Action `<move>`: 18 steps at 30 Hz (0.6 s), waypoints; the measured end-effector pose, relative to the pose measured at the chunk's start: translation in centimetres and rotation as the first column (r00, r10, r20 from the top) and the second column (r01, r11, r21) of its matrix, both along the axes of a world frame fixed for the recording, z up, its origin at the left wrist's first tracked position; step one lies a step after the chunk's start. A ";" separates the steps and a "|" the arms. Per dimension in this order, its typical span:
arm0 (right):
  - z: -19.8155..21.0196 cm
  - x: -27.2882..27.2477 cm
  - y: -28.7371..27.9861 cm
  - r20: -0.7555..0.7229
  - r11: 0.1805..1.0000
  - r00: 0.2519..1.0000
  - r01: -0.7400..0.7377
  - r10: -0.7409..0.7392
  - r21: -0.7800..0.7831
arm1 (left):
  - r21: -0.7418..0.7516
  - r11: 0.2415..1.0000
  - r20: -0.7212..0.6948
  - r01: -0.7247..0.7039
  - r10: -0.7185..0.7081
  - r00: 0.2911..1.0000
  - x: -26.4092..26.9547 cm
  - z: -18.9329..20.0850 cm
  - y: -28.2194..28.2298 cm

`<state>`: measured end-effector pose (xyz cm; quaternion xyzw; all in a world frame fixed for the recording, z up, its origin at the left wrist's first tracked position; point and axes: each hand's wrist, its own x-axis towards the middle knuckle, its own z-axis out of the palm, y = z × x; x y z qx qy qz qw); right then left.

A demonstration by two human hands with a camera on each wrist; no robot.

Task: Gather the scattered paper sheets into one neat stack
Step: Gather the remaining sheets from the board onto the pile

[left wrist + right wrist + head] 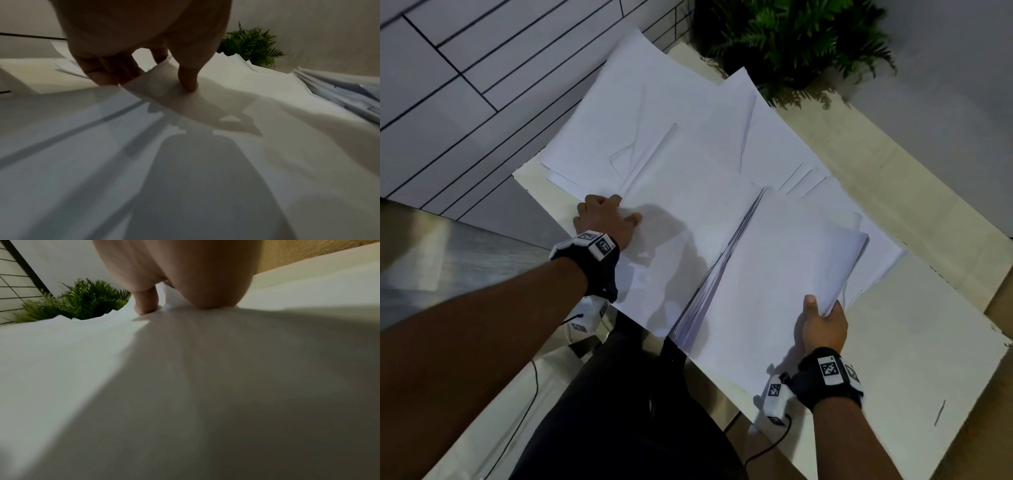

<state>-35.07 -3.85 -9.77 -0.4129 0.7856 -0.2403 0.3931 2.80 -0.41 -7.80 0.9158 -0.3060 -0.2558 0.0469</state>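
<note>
Nearest me, my right hand [823,325] pinches the near edge of a thick fanned bundle of white paper sheets [774,274], thumb on top; my left hand [604,219] pinches a loose white sheet's [681,219] corner. I judge the bundle could splay further, and sheets beyond my left hand could slip off the pale table [914,342].

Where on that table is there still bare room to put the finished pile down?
Bare tabletop shows on the person's right, beyond the right hand gripping the gathered stack. A narrower bare strip runs along the far edge beside the fern. The middle and left are crowded: loose sheets overlap there, and the left hand pinches one.
</note>
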 end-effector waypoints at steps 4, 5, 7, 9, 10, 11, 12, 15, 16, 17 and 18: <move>0.2 0.0 -0.1 -0.005 1.000 1.000 -0.012 0.012 -0.003 | 0.055 0.994 0.025 0.090 -0.092 0.995 0.2 0.2 -0.6; 0.2 0.0 -0.1 -0.008 1.000 1.000 -0.015 0.015 -0.007 | 0.075 0.991 0.032 0.109 -0.111 0.993 0.2 0.3 -0.7; 0.1 0.0 0.1 -0.006 1.000 1.000 -0.012 0.012 -0.010 | 0.069 0.993 0.022 0.093 -0.095 0.995 -0.2 0.3 -0.9; 0.2 -0.1 -0.3 0.004 1.000 1.000 -0.012 0.012 -0.018 | 0.037 0.997 0.008 0.062 -0.062 0.998 -0.6 0.3 -1.3; 0.1 0.1 -0.3 0.000 1.000 1.000 -0.013 0.013 -0.013 | 0.033 0.999 0.003 0.038 -0.038 0.999 -0.6 0.3 -1.4; 0.0 0.2 -0.3 0.001 1.000 1.000 -0.013 0.013 -0.012 | 0.025 1.000 0.002 0.009 -0.010 1.000 -0.7 0.2 -1.4; 0.0 0.2 -0.3 0.004 1.000 1.000 -0.014 0.015 -0.009 | 0.009 1.000 -0.002 -0.029 0.029 1.000 -0.8 0.1 -1.5; 0.1 0.2 -0.3 0.016 1.000 1.000 0.000 0.000 -0.012 | -0.058 0.993 -0.011 -0.107 0.106 0.994 -1.6 0.1 -1.9; 0.1 0.2 -0.2 0.018 1.000 1.000 0.000 0.000 -0.016 | -0.047 0.993 -0.004 -0.105 0.105 0.994 -1.8 0.0 -1.9; 0.1 0.2 -0.3 0.020 1.000 1.000 0.000 0.000 -0.022 | -0.028 0.995 0.004 -0.099 0.100 0.995 -1.9 -0.1 -2.0; 0.1 0.2 -0.3 0.022 1.000 1.000 0.000 0.000 -0.025 | -0.009 0.996 0.014 -0.093 0.093 0.996 -2.0 -0.3 -2.0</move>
